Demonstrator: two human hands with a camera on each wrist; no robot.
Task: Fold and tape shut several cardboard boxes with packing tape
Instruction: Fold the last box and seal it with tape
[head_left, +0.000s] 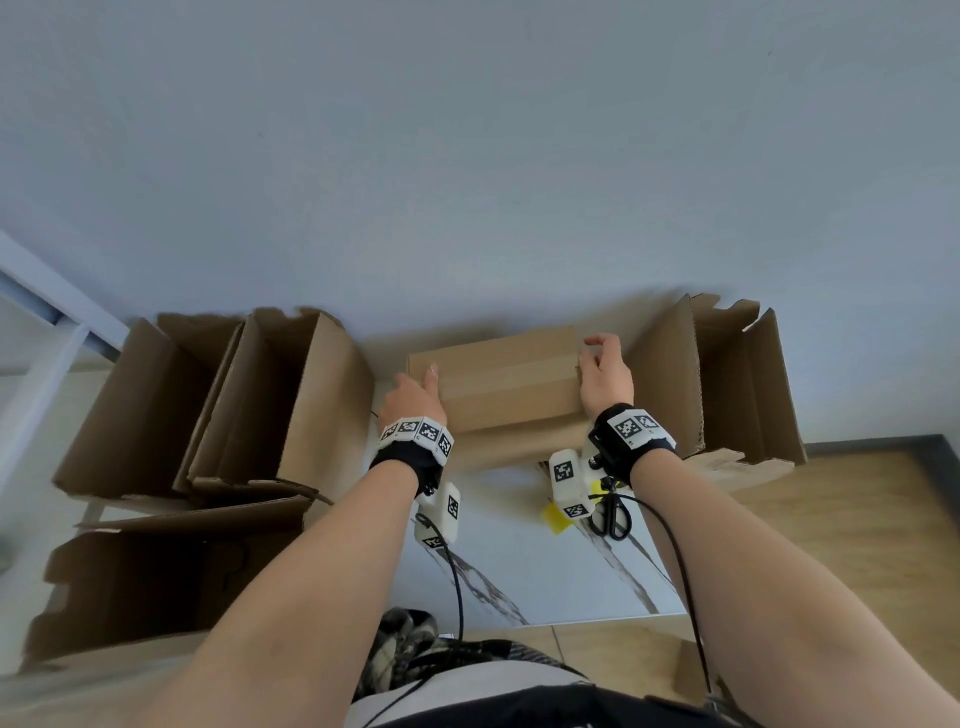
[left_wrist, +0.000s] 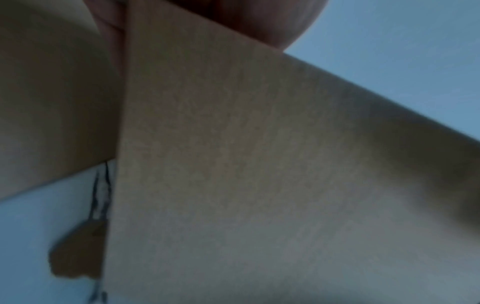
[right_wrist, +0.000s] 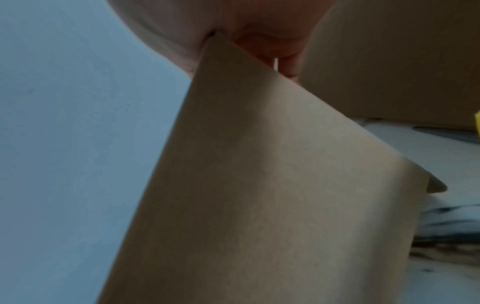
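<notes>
A brown cardboard box (head_left: 504, 384) with its top flaps folded down stands on the white marbled table (head_left: 519, 566), close to the wall. My left hand (head_left: 415, 392) grips its left end, thumb on the top edge. My right hand (head_left: 602, 371) holds the right top corner with curled fingers. In the left wrist view a cardboard face (left_wrist: 259, 164) fills the frame and runs up into the hand. The right wrist view shows a cardboard corner (right_wrist: 272, 185) tucked between thumb and fingers. No tape roll is in view.
Open, unfolded boxes stand to the left (head_left: 291, 395), lower left (head_left: 156, 582) and right (head_left: 727, 379). Black scissors (head_left: 617, 514) and a yellow scrap (head_left: 555, 518) lie on the table under my right wrist. Wood floor (head_left: 857, 545) shows at the right.
</notes>
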